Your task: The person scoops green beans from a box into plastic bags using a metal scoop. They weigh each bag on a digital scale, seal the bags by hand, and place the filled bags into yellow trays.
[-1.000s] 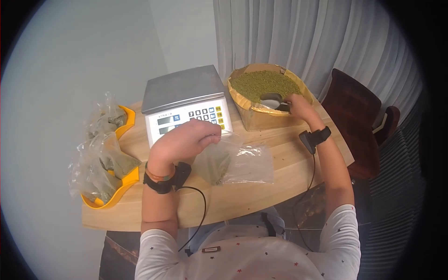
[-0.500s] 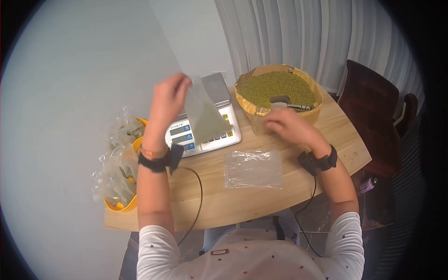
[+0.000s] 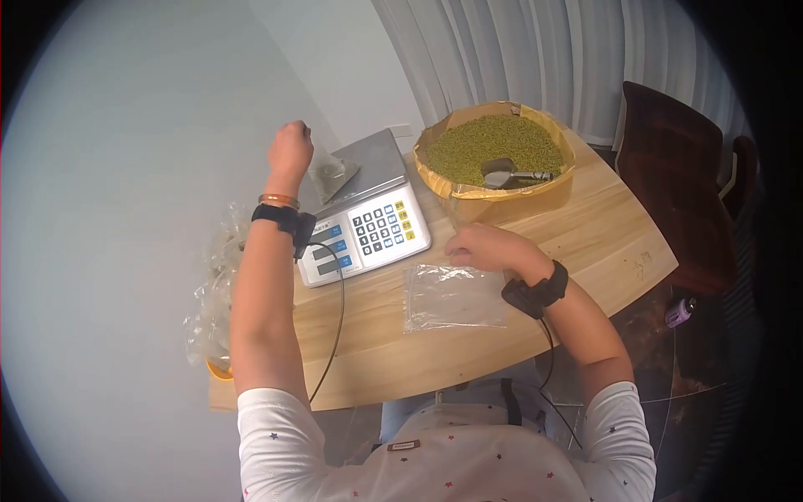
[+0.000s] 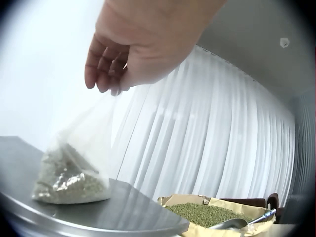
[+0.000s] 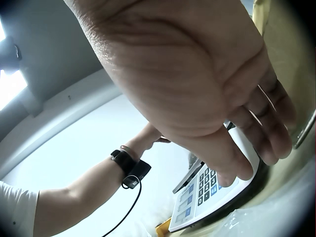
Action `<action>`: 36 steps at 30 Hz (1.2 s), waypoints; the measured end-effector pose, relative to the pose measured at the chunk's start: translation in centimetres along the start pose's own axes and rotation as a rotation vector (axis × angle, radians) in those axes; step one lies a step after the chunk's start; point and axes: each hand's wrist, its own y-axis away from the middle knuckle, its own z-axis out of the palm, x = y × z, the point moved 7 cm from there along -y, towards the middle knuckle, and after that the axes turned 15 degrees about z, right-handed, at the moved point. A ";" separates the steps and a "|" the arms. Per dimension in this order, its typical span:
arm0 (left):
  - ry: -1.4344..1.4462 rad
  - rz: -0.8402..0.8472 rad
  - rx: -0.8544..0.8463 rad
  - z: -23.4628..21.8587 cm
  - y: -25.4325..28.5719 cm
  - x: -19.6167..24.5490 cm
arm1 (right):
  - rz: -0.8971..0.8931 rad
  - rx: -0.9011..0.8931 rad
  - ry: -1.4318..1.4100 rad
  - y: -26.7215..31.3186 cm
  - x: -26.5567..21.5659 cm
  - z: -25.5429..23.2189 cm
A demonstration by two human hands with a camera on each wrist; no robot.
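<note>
My left hand (image 3: 290,157) pinches the top of a clear plastic bag (image 4: 71,180) between thumb and fingertips. Greenish granules fill the bag's lower part, which sits on the grey metal pan (image 3: 381,167) of a digital scale (image 3: 376,238). From the pinch the bag's upper part stretches upward at a slant. My right hand (image 3: 493,249) hovers over the table between the scale and the carton, fingers loosely bent with nothing in them. Just below that hand, a flat clear plastic bag (image 3: 452,303) lies on the table.
A carton (image 3: 510,201) of green granules (image 3: 493,142) stands at the back right, a metal scoop (image 3: 499,173) lying in it. Filled bags (image 3: 213,301) crowd the table's left end by a yellow holder (image 3: 219,370). A dark chair (image 3: 669,167) stands beyond the right edge.
My left hand has carried the filled bag from the front of the scale up onto its pan. My right hand has let go of the scoop and come back toward the flat bag.
</note>
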 end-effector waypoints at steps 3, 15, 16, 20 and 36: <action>-0.004 0.023 -0.003 0.2 0.9 0.3 | -0.007 -0.001 -0.003 -1.0 0.5 1.7; 0.399 0.373 -0.167 -0.6 9.9 11.0 | 0.066 0.034 0.116 -3.8 2.5 5.1; 0.433 0.350 -0.298 0.2 11.5 12.1 | 0.101 -0.057 0.141 -4.2 2.6 5.6; 0.527 0.307 -0.700 3.4 17.3 15.3 | 0.128 -0.208 0.204 -5.3 3.0 6.8; 0.774 0.249 -0.435 3.3 19.7 15.7 | -0.075 -0.028 -0.577 -2.2 0.1 2.9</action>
